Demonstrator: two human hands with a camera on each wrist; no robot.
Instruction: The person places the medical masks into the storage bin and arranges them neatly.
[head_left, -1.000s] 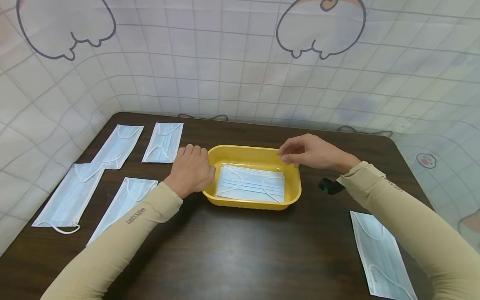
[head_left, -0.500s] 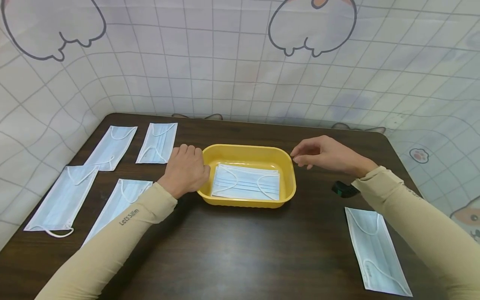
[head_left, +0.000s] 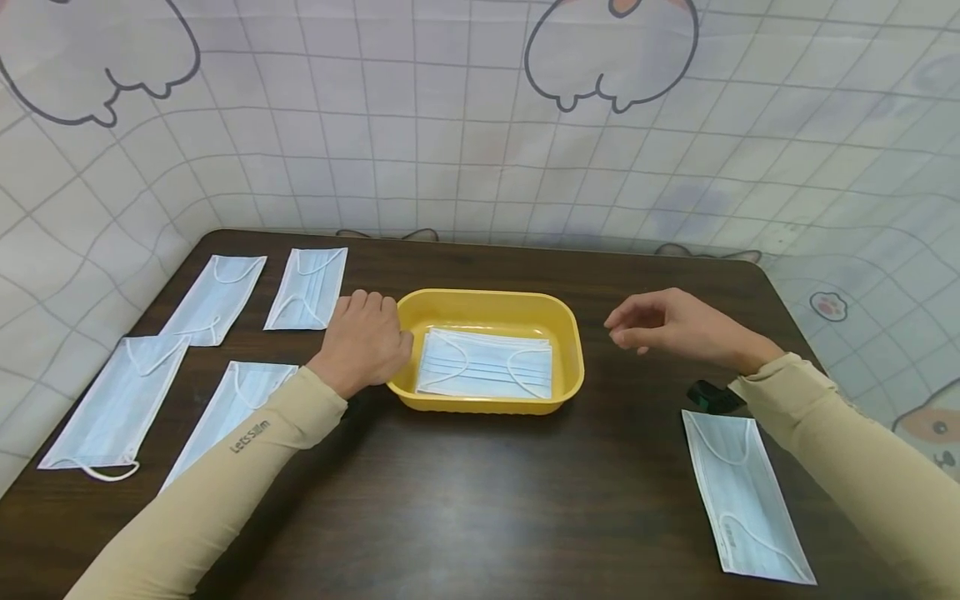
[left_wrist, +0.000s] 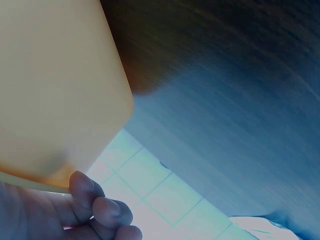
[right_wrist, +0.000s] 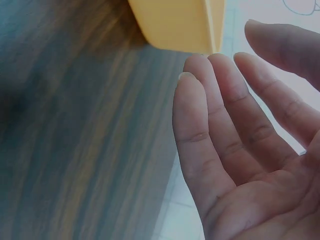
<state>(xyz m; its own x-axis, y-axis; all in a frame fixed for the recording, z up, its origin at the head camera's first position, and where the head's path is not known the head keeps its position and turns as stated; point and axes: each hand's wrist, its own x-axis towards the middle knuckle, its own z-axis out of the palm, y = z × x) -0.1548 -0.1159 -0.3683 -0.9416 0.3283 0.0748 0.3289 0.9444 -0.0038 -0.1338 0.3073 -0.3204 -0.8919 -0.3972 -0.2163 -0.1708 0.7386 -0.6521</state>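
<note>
A yellow plastic basin (head_left: 487, 407) stands on the dark table, with a small stack of pale blue face masks (head_left: 483, 364) lying flat inside. My left hand (head_left: 367, 342) grips its left rim; in the left wrist view the fingers (left_wrist: 114, 209) curl under the edge while the basin's side (left_wrist: 60, 90) fills the upper left. To the right of the basin, apart from it, my right hand (head_left: 678, 329) hovers over the table holding nothing. The right wrist view shows its fingers (right_wrist: 240, 100) loosely extended, with the basin's corner (right_wrist: 175, 25) beyond them.
Several face masks lie at the left, including a back one (head_left: 307, 287) and one partly under my left forearm (head_left: 228, 417). Another face mask (head_left: 746, 496) lies near the right forearm. A grid-patterned cloth (head_left: 450, 125) hangs behind the table (head_left: 465, 500).
My right hand has moved off the basin's right end, out to the right. The left hand keeps its hold on the left rim. The head view has shifted slightly.
</note>
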